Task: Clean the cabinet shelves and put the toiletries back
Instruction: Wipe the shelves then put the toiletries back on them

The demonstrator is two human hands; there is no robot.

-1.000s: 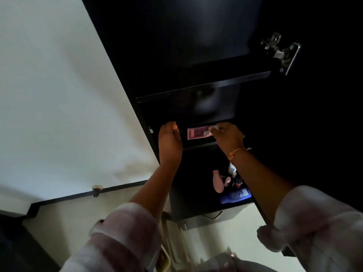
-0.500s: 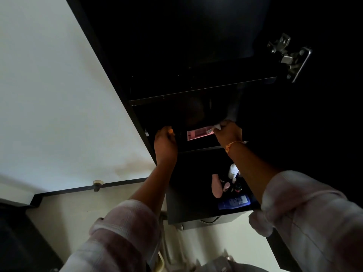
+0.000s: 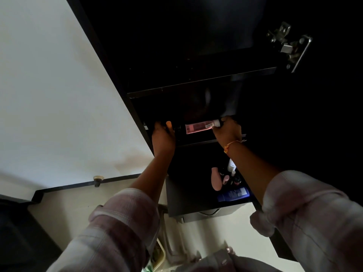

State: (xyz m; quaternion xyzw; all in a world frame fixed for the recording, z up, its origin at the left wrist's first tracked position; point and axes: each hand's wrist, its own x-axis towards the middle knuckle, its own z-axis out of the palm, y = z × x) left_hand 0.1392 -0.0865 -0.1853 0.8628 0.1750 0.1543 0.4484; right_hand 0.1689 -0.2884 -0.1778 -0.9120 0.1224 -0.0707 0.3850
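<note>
On the middle shelf [image 3: 208, 143], right hand [image 3: 227, 131] grips a pink tube [image 3: 198, 128]; left hand [image 3: 163, 134] clutches its dark end.

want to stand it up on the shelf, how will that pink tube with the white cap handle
The pink tube looks soft-walled, so it probably dents when squeezed. Lying sideways, it may roll. Its white cap is narrow, so standing on it seems tippy.

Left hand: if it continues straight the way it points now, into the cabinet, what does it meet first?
Probably the dark end of the pink tube lying just beside the left hand; depth is unclear in the dark.
</note>
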